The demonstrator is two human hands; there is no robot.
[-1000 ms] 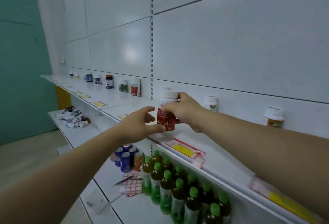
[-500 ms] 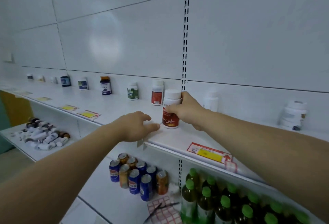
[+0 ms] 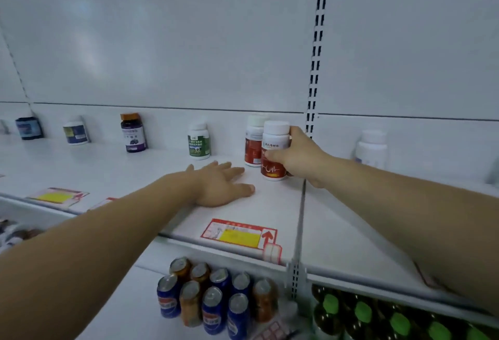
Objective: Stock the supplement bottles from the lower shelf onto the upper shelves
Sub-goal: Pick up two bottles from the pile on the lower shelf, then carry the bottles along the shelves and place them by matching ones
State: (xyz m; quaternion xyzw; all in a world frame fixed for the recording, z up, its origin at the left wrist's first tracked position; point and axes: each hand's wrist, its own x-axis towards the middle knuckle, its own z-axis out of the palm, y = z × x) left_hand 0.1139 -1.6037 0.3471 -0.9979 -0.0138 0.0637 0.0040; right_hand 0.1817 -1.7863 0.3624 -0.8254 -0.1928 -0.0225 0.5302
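Here the right hand (image 3: 297, 161) grips a white-capped red bottle (image 3: 273, 163) upright on the shelf (image 3: 135, 177), seemingly touching a similar bottle (image 3: 252, 148) behind, while the left hand (image 3: 221, 186) lies flat, fingers spread.

Two forearms are shown bare from frame edge to wrist; the bare left hand (image 3: 220, 186) and bare right hand (image 3: 299, 160) are uncovered.

The rear red bottle (image 3: 252, 148) sits half hidden behind the held bottle (image 3: 275, 137).
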